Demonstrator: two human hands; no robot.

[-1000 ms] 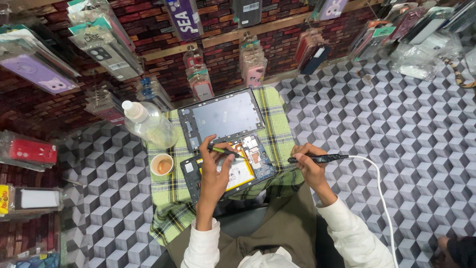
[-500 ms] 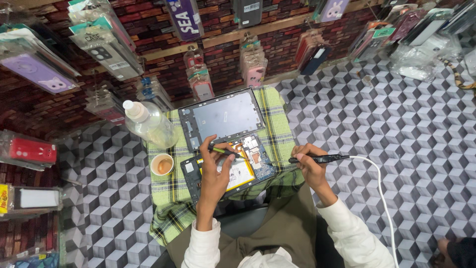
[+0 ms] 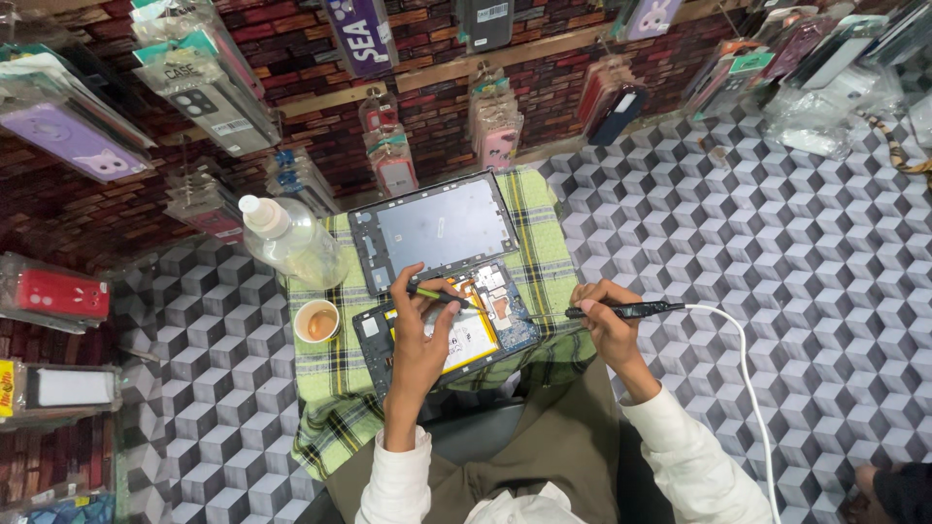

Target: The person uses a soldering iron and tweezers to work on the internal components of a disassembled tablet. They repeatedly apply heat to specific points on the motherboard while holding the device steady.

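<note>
Head view: an opened tablet (image 3: 456,325) is seen lying on a green checked cloth (image 3: 340,388) spread over a small bench, straight in front of the seated person. The left hand (image 3: 419,335) is laid on the tablet's exposed insides, its fingers closed around a thin green-handled tool (image 3: 439,294) whose tip is pointed toward the circuit board on the tablet's right side. The right hand (image 3: 604,325) is held just beside the tablet's right edge, curled shut around a black soldering pen (image 3: 626,311) from which a white cable (image 3: 748,388) is trailed across the patterned floor. The tablet's detached back cover (image 3: 437,228) is placed just above it on the cloth. A clear plastic bottle (image 3: 291,243) and a small paper cup (image 3: 316,320) are set at the left of the cloth.
</note>
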